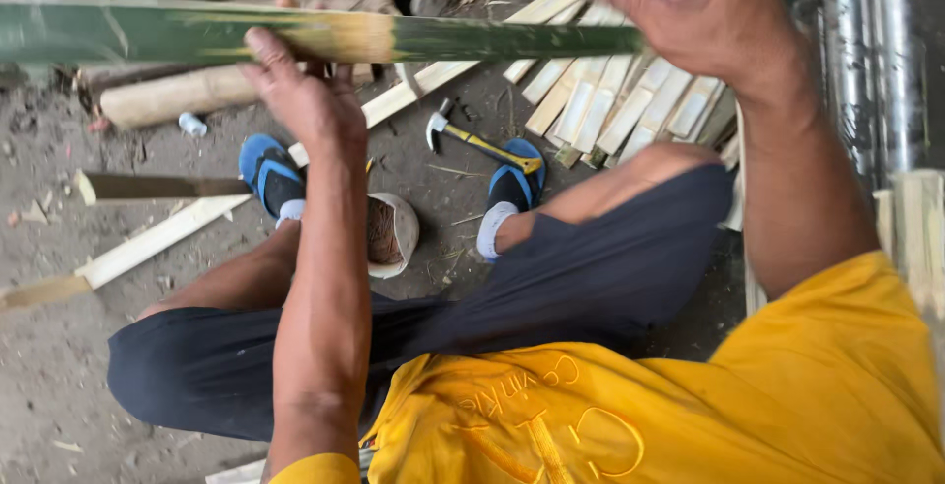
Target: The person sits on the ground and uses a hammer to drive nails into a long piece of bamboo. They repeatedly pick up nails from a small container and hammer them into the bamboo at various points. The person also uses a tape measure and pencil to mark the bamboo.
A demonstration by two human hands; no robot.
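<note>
A long green bamboo strip [177,33] runs across the top of the view, held level above the ground. My left hand [300,90] grips it near its middle, thumb on top. My right hand [704,6] closes around its right end, above a pile of split bamboo slats [615,100]. What else the right hand holds is hidden by its fingers. My legs in dark trousers and my feet in blue sandals [266,171] are below the strip.
A hammer with a yellow handle [482,144] lies on the dirt between my feet. A small round wooden block [389,236] sits by my left leg. A pale log [167,95] and long split strips [148,243] lie at the left. Metal tubes [866,61] stand at the right.
</note>
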